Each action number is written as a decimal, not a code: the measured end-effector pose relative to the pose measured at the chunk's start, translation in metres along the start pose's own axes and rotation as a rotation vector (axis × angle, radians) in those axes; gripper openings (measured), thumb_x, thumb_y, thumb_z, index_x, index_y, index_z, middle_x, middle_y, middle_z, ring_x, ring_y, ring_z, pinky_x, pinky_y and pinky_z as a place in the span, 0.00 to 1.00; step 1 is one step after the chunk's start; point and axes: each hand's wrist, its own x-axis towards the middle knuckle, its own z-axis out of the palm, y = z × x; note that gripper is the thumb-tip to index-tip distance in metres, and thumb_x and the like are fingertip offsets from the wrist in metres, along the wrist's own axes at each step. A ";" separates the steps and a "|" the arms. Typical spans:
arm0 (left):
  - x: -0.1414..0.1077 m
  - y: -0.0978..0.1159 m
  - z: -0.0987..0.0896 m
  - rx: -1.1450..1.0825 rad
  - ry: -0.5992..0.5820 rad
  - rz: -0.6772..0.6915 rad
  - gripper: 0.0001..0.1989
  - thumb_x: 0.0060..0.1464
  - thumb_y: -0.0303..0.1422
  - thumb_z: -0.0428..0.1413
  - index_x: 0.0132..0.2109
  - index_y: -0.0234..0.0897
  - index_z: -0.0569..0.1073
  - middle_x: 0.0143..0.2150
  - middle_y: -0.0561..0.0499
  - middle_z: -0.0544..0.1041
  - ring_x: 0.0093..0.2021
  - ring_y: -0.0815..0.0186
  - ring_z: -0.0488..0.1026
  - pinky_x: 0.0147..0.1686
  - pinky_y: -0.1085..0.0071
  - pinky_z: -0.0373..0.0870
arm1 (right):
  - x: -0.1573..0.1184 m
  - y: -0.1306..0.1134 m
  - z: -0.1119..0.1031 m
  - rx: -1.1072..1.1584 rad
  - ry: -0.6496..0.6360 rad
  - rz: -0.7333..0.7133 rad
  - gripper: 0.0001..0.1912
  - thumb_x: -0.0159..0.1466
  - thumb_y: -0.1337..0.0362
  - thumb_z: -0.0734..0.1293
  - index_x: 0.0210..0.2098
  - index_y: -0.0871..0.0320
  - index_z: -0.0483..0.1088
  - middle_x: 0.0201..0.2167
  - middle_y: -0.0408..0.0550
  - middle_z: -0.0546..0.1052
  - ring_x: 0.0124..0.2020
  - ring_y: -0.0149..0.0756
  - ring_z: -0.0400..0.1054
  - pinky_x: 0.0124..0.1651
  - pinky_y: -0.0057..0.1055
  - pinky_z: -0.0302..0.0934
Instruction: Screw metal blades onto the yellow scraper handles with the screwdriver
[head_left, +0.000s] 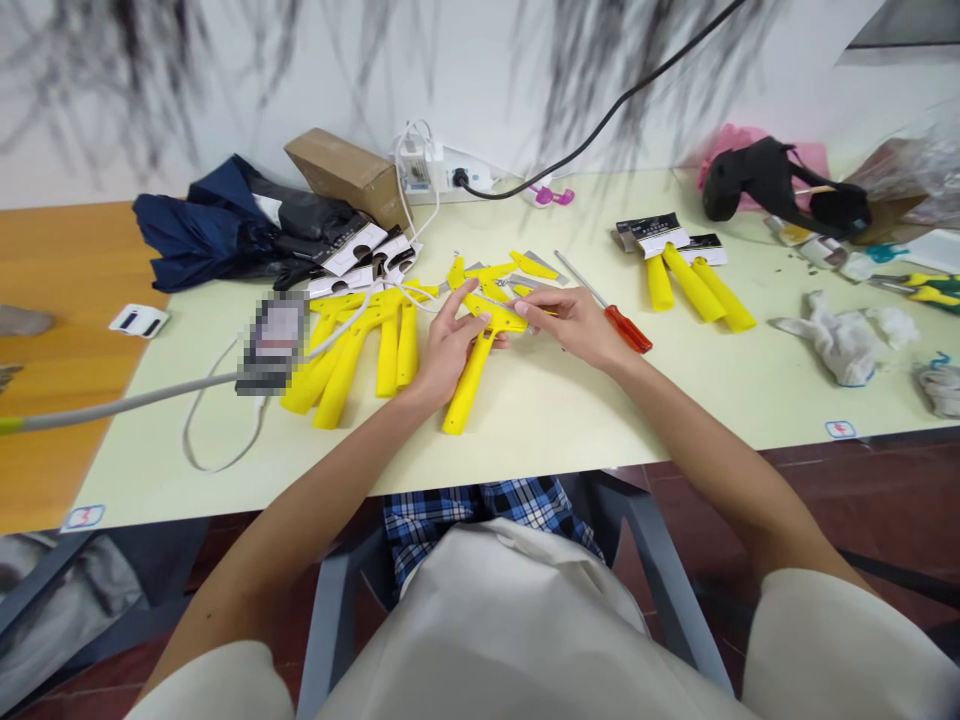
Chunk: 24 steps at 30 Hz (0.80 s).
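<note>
My left hand (pixel 450 345) grips a yellow-handled scraper (pixel 469 380) near its wide head, with the handle pointing toward me. My right hand (pixel 570 325) comes in from the right, its fingertips pinching the head of the same scraper. Its metal blade is mostly hidden by my fingers. Left of my hands lies a fan of similar yellow tools (pixel 352 345). More yellow pieces with thin metal blades (pixel 510 270) lie just beyond my hands. A red-handled screwdriver (pixel 626 328) lies right of my right hand.
Three yellow handles with card tags (pixel 690 285) lie to the right on the pale table (pixel 547 420). Stacked card tags (pixel 360 250), dark blue fabric (pixel 202 225), a cardboard box (pixel 341 175), a power strip (pixel 450 178), white gloves (pixel 836 340) and a grey cable (pixel 120 400) surround the work.
</note>
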 end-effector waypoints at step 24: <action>0.003 0.023 -0.001 -0.105 0.037 0.098 0.27 0.59 0.32 0.72 0.63 0.45 0.77 0.48 0.48 0.87 0.49 0.55 0.89 0.57 0.56 0.88 | 0.006 0.002 -0.029 -0.501 0.192 -0.173 0.28 0.77 0.35 0.66 0.49 0.51 0.84 0.48 0.55 0.84 0.48 0.51 0.76 0.52 0.48 0.71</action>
